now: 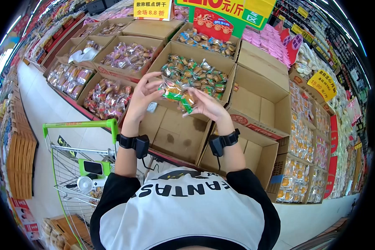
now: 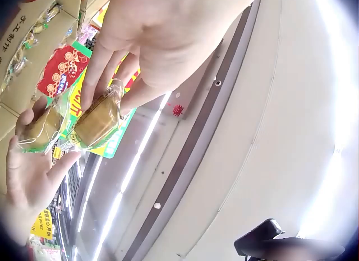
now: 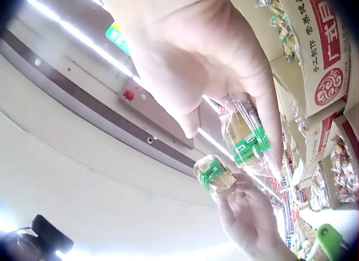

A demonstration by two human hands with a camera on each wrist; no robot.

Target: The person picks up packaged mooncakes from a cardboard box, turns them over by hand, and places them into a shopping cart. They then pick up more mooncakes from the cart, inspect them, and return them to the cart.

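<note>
My left hand (image 1: 145, 95) pinches a clear-wrapped pastry (image 1: 171, 89) with a green label, held up over the front cartons. Close beside it, my right hand (image 1: 209, 106) pinches a second wrapped pastry (image 1: 187, 103), also green-labelled. The two packets nearly meet in the head view. In the left wrist view, the left hand's pastry (image 2: 100, 122) shows a brown, blocky side between thumb and fingers. From the right wrist, the right hand's packet (image 3: 247, 136) hangs by its crinkled wrapper. Behind the hands, a carton (image 1: 227, 98) holds many similar green-labelled packets.
Bare-bottomed cartons (image 1: 171, 135) stand in front and to the right (image 1: 254, 104). Left of the hands, other cartons hold red-wrapped pastries (image 1: 108, 98) and pink-wrapped ones (image 1: 129, 56). A shopping cart (image 1: 81, 125) with a green handle stands at lower left, carrying a small white fan (image 1: 85, 183).
</note>
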